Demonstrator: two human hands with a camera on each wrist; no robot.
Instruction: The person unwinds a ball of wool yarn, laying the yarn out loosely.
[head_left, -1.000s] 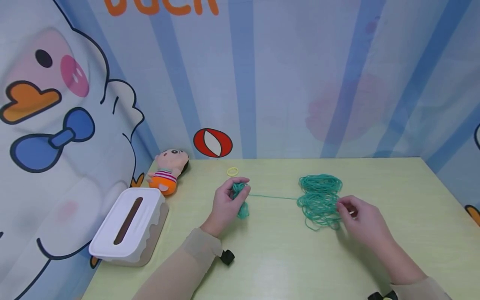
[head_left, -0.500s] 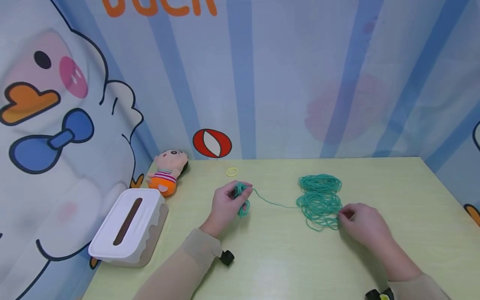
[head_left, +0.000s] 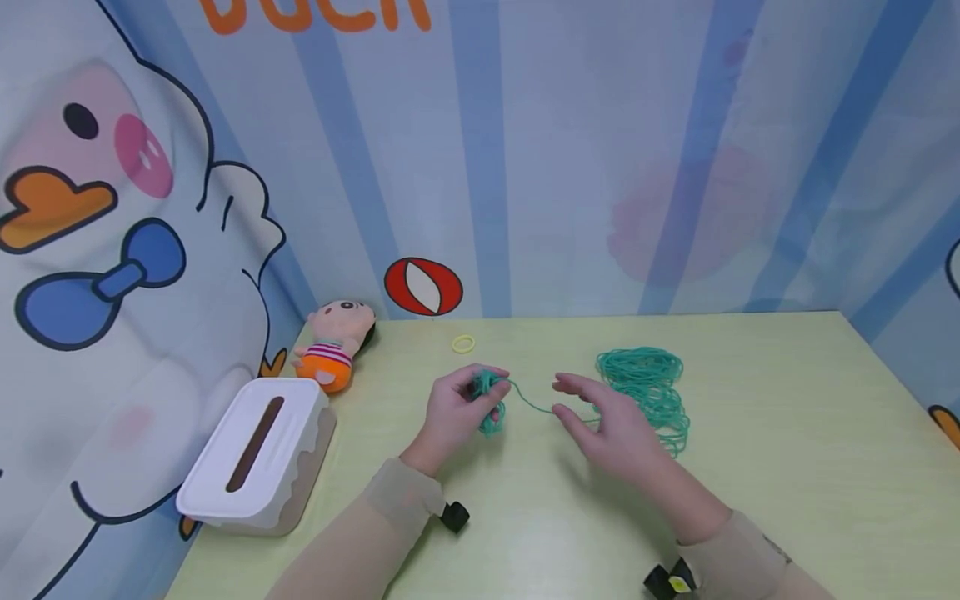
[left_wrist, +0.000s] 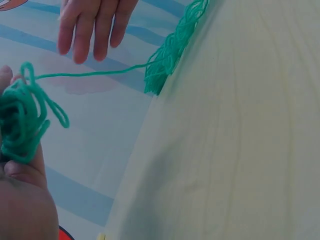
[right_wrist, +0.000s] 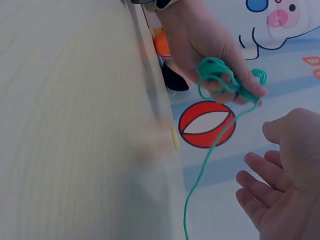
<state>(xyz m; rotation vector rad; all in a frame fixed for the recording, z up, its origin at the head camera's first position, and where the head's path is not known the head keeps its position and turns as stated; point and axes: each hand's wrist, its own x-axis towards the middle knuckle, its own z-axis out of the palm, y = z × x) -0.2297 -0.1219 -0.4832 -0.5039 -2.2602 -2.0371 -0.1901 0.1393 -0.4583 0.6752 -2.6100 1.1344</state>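
Note:
My left hand [head_left: 453, 410] grips a small bundle of green yarn [left_wrist: 22, 120], its loops hanging out below the fingers. From that bundle a single slack strand [right_wrist: 202, 167] runs rightward to a larger loose pile of green yarn [head_left: 640, 372] lying on the table. Between the two, my right hand [head_left: 611, 425] hovers above the strand with fingers spread and thumb apart. The right wrist view shows this right hand [right_wrist: 285, 175] holding nothing, beside the strand. In the head view it covers part of the pile's left side.
A yellow ring [head_left: 463, 343] lies behind the left hand. At the table's back left sits a small doll [head_left: 335, 346] in orange shorts. A white-lidded tissue box [head_left: 258, 450] stands nearer, at the left. A printed curtain [head_left: 555, 167] hangs behind the table [head_left: 787, 467].
My right hand has left the right edge of the yarn pile, moved left toward the left hand and spread its fingers. The strand, taut one second ago, now sags.

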